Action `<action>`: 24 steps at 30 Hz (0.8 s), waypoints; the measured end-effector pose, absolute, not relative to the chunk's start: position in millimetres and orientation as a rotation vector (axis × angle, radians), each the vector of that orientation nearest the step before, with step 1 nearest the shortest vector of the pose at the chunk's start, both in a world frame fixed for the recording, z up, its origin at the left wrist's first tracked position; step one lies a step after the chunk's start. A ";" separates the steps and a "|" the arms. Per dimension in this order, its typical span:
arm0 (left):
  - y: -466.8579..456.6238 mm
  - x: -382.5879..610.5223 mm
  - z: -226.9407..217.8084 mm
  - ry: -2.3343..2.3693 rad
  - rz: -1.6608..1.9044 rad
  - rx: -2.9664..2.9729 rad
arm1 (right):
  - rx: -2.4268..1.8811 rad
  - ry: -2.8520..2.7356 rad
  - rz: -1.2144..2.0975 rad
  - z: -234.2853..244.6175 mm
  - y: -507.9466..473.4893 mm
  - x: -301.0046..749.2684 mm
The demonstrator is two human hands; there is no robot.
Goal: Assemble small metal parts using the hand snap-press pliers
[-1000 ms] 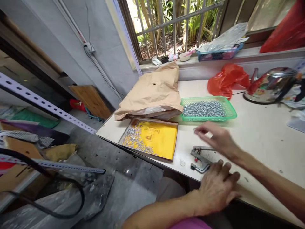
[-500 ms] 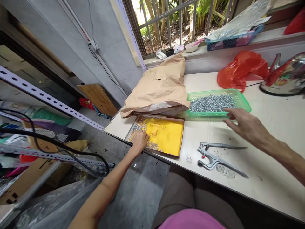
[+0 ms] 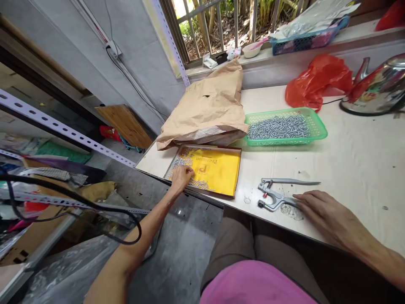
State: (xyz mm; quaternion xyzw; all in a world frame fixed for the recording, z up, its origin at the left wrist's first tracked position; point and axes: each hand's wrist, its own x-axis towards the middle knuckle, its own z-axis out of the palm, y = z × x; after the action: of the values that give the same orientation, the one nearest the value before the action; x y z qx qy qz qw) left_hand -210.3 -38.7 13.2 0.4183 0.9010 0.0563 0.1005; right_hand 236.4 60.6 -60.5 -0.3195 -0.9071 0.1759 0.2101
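Note:
My left hand (image 3: 181,177) is over the left side of a shallow yellow-lined box (image 3: 223,169), thumb and fingertips pinched together. Whatever the pinch holds is too small to make out. Small silvery metal pieces (image 3: 183,161) lie loose around those fingers. On the right, my right hand (image 3: 330,215) rests with fingers stretched over the lower handle of grey hand pliers (image 3: 274,202), covering that handle's end. The pliers lie on their side with handles spread apart. Beside that handle, under the pliers, is a small clear plastic item (image 3: 291,212).
A green basket (image 3: 320,131) of short metal pins (image 3: 278,127) stands behind the pliers. A large brown paper bag (image 3: 207,105) borders the box's back. Farther right are a red plastic bag (image 3: 316,80) and a metal kettle (image 3: 379,88). The table's front edge runs close to my lap.
My right hand has come down from near the green basket to the pliers' lower handle. The left hand stays pinched in the box. The view has shifted slightly.

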 end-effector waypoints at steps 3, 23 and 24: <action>-31.6 -192.5 23.2 2.642 0.384 1.258 | -0.893 -2.560 0.471 -59.2 59.2 231.5; 14.1 -7.1 -17.3 1.591 0.628 0.906 | -1.065 -2.736 0.347 -30.9 66.4 227.6; 14.6 -5.1 -17.8 1.593 0.613 0.915 | -1.068 -2.731 0.339 -32.2 66.4 227.7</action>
State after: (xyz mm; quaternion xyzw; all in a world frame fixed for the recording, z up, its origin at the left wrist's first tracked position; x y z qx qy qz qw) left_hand -5.1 14.6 -17.8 0.3893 0.6776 0.2609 0.5668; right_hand 227.7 66.4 -32.2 -0.3603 -0.9210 0.1144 0.0945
